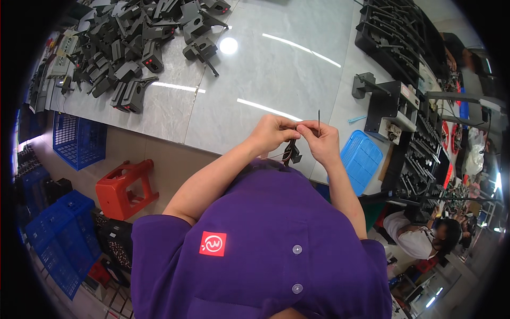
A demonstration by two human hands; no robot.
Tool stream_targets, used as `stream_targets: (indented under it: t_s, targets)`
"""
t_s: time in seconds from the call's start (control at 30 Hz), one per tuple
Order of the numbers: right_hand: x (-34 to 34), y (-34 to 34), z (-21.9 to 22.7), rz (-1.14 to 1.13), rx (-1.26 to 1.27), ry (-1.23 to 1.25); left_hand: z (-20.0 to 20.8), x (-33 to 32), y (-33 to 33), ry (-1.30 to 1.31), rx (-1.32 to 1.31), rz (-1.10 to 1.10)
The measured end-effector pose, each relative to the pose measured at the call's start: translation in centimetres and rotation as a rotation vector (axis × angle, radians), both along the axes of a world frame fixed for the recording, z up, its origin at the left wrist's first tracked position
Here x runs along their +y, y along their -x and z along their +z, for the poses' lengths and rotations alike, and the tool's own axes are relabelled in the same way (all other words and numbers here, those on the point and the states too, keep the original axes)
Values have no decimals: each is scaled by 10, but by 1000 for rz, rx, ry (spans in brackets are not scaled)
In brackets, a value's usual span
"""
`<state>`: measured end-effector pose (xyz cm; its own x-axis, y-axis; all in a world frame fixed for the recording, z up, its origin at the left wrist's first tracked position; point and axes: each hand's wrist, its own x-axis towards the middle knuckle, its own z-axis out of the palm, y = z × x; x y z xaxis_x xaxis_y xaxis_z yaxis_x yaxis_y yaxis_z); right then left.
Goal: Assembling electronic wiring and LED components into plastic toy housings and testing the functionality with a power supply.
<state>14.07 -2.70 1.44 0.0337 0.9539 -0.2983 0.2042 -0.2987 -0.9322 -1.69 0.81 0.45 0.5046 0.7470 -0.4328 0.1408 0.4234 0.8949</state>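
Observation:
Both of my hands meet above the table's near edge, in front of my purple shirt. My left hand is closed, with thumb and forefinger pinched at the top of some dark brown wires. These hang between the hands, beside a small black part close to my shirt. My right hand is closed too, its thumb and forefinger touching the left fingertips. A thin dark rod sticks up from the right hand's fingers; its lower end is hidden. What exactly the fingertips pinch is too small to see.
Many dark grey moulded housings lie heaped at the far left of the grey table. A blue tray is right of my hands, near a black device. A red stool and blue crates stand left. A person sits at right.

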Motion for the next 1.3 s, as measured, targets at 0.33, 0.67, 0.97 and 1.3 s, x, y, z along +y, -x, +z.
stream_targets:
  t_s: [0.33, 0.67, 0.97, 1.3]
  targets:
    - [1, 9, -7, -67, -177, -85, -23, 3, -8, 167, -53, 73]
    - [2, 3, -16, -48, -83, 25, -38, 12, -5, 281, -85, -27]
    - [0, 5, -16, -53, -32, 56, -40, 10, -2, 262, -89, -44]
    - [19, 9, -14, -113, 1, 161, -41, 4, 5, 245, -148, 70]
